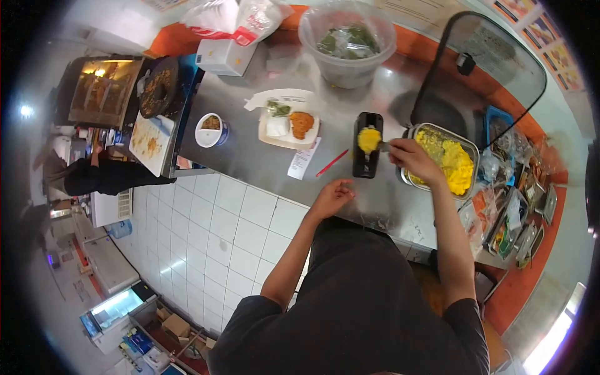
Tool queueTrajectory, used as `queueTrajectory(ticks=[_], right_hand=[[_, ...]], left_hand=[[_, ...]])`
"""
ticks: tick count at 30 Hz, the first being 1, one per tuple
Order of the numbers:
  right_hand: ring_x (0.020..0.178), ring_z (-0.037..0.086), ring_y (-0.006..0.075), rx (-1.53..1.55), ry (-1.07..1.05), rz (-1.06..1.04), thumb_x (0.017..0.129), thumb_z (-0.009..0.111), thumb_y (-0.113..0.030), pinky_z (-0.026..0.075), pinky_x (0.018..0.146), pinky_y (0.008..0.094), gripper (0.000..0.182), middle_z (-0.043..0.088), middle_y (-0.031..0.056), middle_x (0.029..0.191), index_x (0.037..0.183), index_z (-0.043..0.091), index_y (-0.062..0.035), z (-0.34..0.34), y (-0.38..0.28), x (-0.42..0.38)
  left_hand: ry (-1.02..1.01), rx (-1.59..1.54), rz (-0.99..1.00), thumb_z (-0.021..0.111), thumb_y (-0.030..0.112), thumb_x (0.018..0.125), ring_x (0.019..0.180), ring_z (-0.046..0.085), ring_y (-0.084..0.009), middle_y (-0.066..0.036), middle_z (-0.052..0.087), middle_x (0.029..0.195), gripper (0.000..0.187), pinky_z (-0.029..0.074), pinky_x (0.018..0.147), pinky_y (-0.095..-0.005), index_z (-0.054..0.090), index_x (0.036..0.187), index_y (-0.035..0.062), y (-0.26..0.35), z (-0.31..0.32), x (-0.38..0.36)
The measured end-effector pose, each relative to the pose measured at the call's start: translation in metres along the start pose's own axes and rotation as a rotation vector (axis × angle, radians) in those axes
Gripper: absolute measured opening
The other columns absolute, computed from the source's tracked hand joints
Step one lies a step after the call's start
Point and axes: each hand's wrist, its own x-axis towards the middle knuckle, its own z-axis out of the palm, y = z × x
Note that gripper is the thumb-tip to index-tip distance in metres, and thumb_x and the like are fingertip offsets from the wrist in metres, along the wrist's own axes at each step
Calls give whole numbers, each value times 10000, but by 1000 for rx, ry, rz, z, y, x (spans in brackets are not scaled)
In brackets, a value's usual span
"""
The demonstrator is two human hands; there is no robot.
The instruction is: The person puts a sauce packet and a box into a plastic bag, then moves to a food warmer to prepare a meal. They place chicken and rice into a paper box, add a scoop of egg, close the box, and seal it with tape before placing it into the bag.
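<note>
My right hand (414, 159) is closed around the short dark handle of a spoon, whose bowl is hidden under a heap of yellow food (369, 139). That heap is over a narrow black container (364, 167) on the steel counter. Just right of it, under my right forearm, sits a metal tray (409, 182) of crumbly yellow food (461, 165). My left hand (333, 198) hovers by the counter's front edge, fingers loosely bent and apart, holding nothing. Nearest to it lies a red pen (332, 163).
An opened paper box (267, 132) with a brown fried piece, something white and greens stands left of a receipt (302, 162). Farther left is a round tub (212, 130). A large clear bucket (347, 69) holds greens. Packets crowd the right; another person (106, 175) is far left.
</note>
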Motion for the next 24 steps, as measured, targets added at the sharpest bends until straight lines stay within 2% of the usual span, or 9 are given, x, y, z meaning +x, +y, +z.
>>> queueTrajectory(ticks=[3, 5, 8, 9, 13, 16, 18, 21, 24], right_hand=[[682, 570, 175, 41, 13, -116, 953, 515, -123, 461, 649, 310, 191, 623, 51, 770, 935, 630, 28, 67, 2, 60], [763, 598, 306, -312, 81, -243, 911, 498, -45, 482, 716, 383, 200, 625, 143, 866, 1039, 618, 51, 102, -10, 87], [890, 573, 385, -678, 248, -524, 850, 478, 24, 476, 801, 423, 351, 565, 223, 985, 1186, 577, 54, 147, 9, 118], [972, 554, 363, -909, 166, -457, 809, 475, 53, 467, 860, 423, 497, 511, 221, 1039, 1303, 521, 42, 152, 15, 121], [899, 547, 353, -863, 180, -446, 851, 481, 22, 461, 825, 395, 514, 508, 204, 993, 1364, 500, 27, 162, 16, 130], [847, 544, 320, -608, 209, -456, 915, 483, -16, 456, 809, 386, 449, 530, 177, 938, 1359, 489, 49, 159, 5, 132], [756, 514, 195, -254, 158, -314, 988, 475, -78, 446, 725, 320, 371, 563, 98, 871, 1334, 506, 52, 157, 9, 132], [727, 535, 148, 43, 127, -104, 1018, 464, -122, 466, 691, 303, 330, 618, 51, 852, 1299, 543, 33, 150, 0, 122], [734, 500, 97, 175, 121, -105, 1028, 447, -123, 438, 657, 254, 314, 581, 3, 852, 1277, 565, 28, 146, -18, 109]], left_hand=[[129, -80, 40, 661, 71, 918, 909, 661, -158, -91, 673, 963, 431, 523, 821, -288, 512, 1317, 7, -2, -35, -25], [228, -61, 12, 657, 72, 922, 915, 664, -161, -98, 681, 973, 415, 522, 824, -288, 520, 1309, 9, 1, -56, -44], [289, -69, 16, 621, 18, 912, 981, 658, -176, -122, 687, 1048, 440, 516, 873, -308, 506, 1337, 31, -10, -89, -71], [292, -78, 4, 621, 18, 912, 981, 658, -176, -122, 687, 1048, 440, 516, 873, -308, 506, 1337, 31, -15, -97, -83], [376, -71, 35, 648, 97, 934, 924, 676, -177, -110, 699, 1009, 397, 526, 831, -306, 529, 1303, 15, -27, -140, -109], [397, -87, -22, 662, 130, 930, 929, 683, -184, -118, 710, 1021, 407, 532, 823, -309, 535, 1303, 24, -22, -156, -124], [419, -116, -85, 665, 135, 924, 930, 685, -182, -120, 710, 1020, 413, 531, 814, -305, 541, 1304, 36, -24, -167, -123], [395, -129, -46, 665, 150, 928, 934, 682, -179, -121, 709, 1019, 418, 526, 814, -300, 538, 1305, 24, -26, -177, -112], [372, -148, -7, 667, 168, 937, 928, 679, -181, -126, 705, 1026, 434, 522, 822, -299, 523, 1310, -1, -17, -178, -100]])
